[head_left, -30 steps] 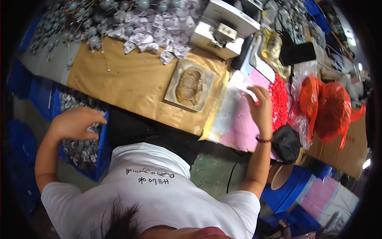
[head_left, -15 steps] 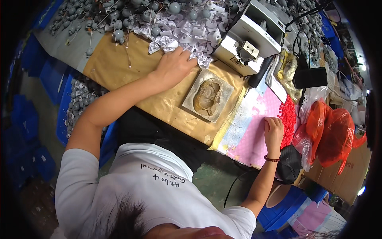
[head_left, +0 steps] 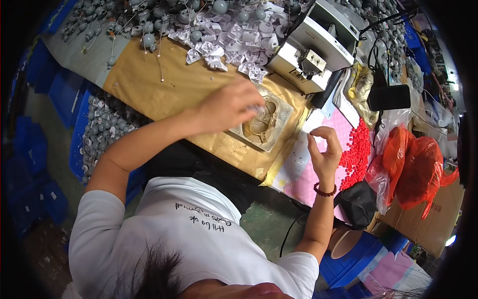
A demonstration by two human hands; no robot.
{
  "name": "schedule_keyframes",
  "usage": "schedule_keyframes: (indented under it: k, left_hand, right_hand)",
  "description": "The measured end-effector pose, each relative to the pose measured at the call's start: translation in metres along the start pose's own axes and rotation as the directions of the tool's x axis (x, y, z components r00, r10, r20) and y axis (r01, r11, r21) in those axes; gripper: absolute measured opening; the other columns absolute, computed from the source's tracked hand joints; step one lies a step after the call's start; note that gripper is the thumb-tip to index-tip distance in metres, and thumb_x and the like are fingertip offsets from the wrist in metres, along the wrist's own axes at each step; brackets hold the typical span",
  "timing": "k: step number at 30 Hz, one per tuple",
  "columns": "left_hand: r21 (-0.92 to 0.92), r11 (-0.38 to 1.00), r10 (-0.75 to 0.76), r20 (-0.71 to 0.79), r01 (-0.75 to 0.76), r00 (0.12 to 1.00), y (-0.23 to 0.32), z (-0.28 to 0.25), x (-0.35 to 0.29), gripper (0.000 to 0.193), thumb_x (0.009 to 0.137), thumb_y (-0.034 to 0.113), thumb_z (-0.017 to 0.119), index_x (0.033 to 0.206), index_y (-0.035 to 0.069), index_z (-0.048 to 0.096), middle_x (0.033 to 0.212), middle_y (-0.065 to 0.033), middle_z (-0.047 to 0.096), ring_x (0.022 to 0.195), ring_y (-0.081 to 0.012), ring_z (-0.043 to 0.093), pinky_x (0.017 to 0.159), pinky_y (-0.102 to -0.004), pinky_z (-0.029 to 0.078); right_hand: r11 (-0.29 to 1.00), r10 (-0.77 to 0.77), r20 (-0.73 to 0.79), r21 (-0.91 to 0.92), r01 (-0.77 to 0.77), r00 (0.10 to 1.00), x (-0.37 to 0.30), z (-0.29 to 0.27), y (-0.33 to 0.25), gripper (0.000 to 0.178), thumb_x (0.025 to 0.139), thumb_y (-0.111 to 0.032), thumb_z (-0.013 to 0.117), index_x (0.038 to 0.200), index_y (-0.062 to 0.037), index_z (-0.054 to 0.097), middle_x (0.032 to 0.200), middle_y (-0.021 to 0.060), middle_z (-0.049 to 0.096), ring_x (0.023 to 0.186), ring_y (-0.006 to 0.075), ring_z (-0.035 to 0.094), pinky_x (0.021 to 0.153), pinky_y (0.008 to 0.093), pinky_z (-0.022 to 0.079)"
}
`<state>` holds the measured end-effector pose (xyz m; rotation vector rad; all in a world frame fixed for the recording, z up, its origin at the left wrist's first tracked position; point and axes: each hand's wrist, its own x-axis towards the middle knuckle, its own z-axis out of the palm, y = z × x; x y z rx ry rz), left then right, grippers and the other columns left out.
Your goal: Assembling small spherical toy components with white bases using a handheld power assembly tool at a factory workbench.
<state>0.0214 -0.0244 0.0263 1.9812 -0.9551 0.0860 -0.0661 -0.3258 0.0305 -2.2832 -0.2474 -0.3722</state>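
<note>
My left hand [head_left: 230, 105], smeared a little by motion, is closed on a small white plastic part [head_left: 257, 108] whose edge shows at the fingertips. It hovers over the left side of a square metal block [head_left: 282, 124] with a rounded hollow. Over the pink sheet [head_left: 304, 187], my right hand [head_left: 326, 152] has thumb and forefinger brought together in a pinch; what they hold, if anything, is too small to make out. Right beside that hand lies a heap of small red pieces [head_left: 357, 154]. White plastic parts [head_left: 241, 37] are piled beyond the block.
Grey round parts with wires [head_left: 149, 30] heap along the far edge. A white machine [head_left: 318, 45] stands behind the block, with a dark phone [head_left: 389, 97] to its right. Red plastic bags [head_left: 416, 164] and a black pouch [head_left: 356, 204] are at right. Blue bins [head_left: 64, 94] flank the left.
My left hand has come from the white pile toward me, to the metal block, with a white part in it. My right hand has moved up and left, away from the red pieces.
</note>
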Motion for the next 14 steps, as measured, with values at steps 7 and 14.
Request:
schedule_keyframes:
  k: [7,14]
  left_hand:
    - [0.105,0.991,-0.105,0.182,0.086,0.978,0.003,0.030,0.010,0.040,0.076,0.007,0.074,0.114,0.012,0.060,0.119,-0.0087,0.053,0.117,-0.0308,0.048,0.097,-0.0405,0.043]
    - [0.005,0.997,-0.075,0.017,0.075,0.997,-0.023,-0.026,-0.037,0.062,0.079,0.018,0.076,0.136,0.016,0.052,0.140,-0.0101,0.044,0.135,-0.0311,0.038,0.112,-0.0450,0.034]
  right_hand:
    - [0.963,-0.243,0.055,0.132,0.234,0.969,0.034,0.057,-0.041,0.021,0.071,0.006,0.076,0.087,-0.0032,0.065,0.089,0.0102,0.065,0.087,0.0281,0.063,0.076,0.0360,0.050]
    - [0.866,-0.458,0.162,-0.140,0.480,0.874,0.052,0.108,-0.036,0.021,0.070,0.001,0.075,0.088,-0.0052,0.067,0.095,0.0109,0.066,0.092,0.0316,0.062,0.083,0.0411,0.051]
